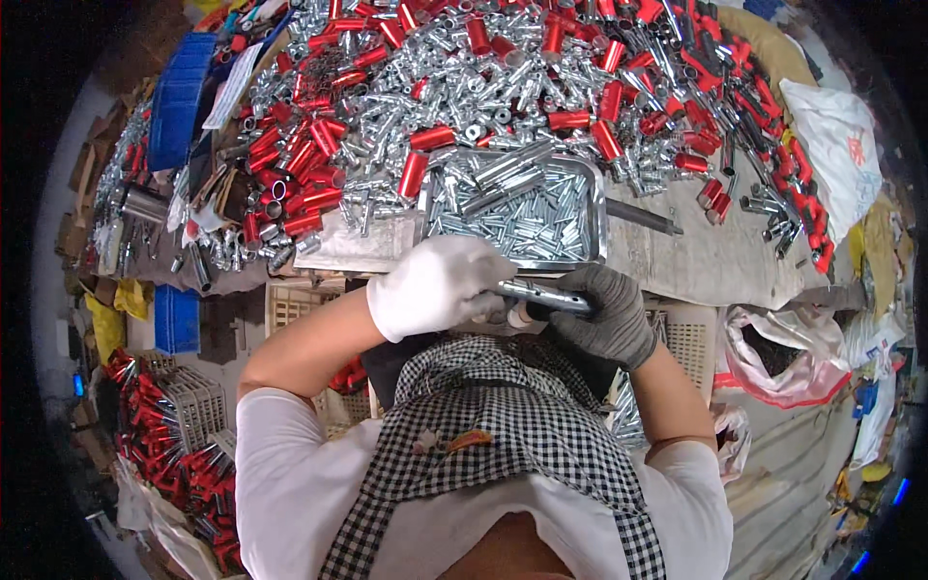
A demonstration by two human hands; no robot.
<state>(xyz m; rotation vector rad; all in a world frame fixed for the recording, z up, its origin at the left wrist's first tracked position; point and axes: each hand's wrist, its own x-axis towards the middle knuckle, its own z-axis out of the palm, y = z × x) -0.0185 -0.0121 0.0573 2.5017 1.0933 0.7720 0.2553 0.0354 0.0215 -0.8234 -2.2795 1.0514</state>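
Observation:
A shiny metal tube with small holes in its side (541, 295) lies level between my two hands, just in front of the metal tray. My left hand (437, 285), in a white glove, is closed at the tube's left end, its fingertips against the metal. In a grey knit glove, my right hand (611, 314) wraps round the right end. The steel tray (601, 208) beyond them holds many small silvery pins (532, 224). Several longer chrome tubes (514, 166) rest on top of the pins at the back.
A heap of silver fittings (474, 82) and red sleeves (412, 174) covers the bench behind the tray. A dark rod (646, 217) lies right of it. Blue bins (182, 101) stand at left. Red-handled parts (184, 464) and an open white sack (785, 353) are lower down.

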